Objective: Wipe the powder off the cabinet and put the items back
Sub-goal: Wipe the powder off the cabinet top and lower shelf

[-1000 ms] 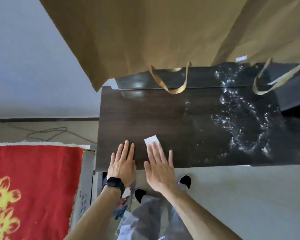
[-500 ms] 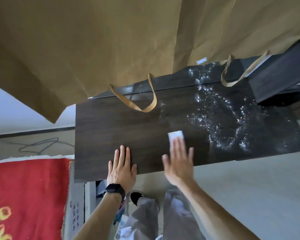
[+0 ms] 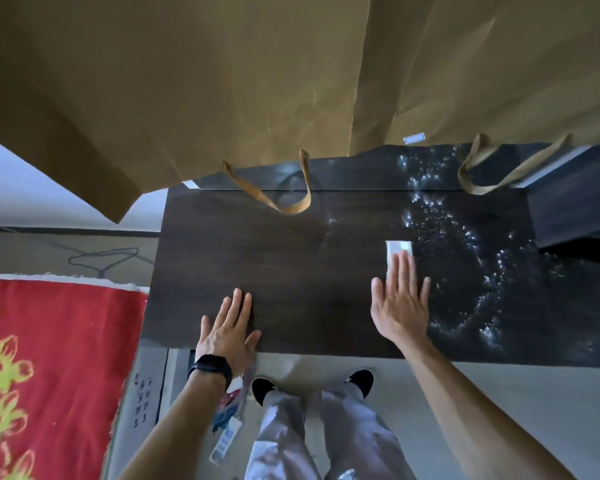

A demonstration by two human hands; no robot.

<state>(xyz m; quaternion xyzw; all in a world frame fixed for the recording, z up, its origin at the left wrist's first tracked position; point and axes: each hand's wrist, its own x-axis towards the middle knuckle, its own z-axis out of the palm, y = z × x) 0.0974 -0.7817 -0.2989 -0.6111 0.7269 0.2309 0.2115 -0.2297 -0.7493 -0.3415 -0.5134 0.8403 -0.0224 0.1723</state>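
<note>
A dark wooden cabinet top (image 3: 278,268) fills the middle of the view. White powder (image 3: 465,258) lies scattered over its right part in a curved trail. My right hand (image 3: 400,303) lies flat with straight fingers, pressing a small white folded wipe (image 3: 397,247) onto the top at the powder's left edge. My left hand (image 3: 227,327), with a black watch on the wrist, rests flat near the front left edge. Large brown paper bags (image 3: 222,81) hang over the back of the cabinet, their handles dangling onto it.
A dark box-like object (image 3: 575,209) stands at the right end of the cabinet. A red cloth with yellow patterns (image 3: 49,368) lies to the left. A black cable (image 3: 104,258) runs on the floor behind it. My shoes (image 3: 264,388) stand in front of the cabinet.
My right hand has slid the white wipe to the right across the top, from beside my left hand to the edge of the powder. My left hand stays flat near the front edge.
</note>
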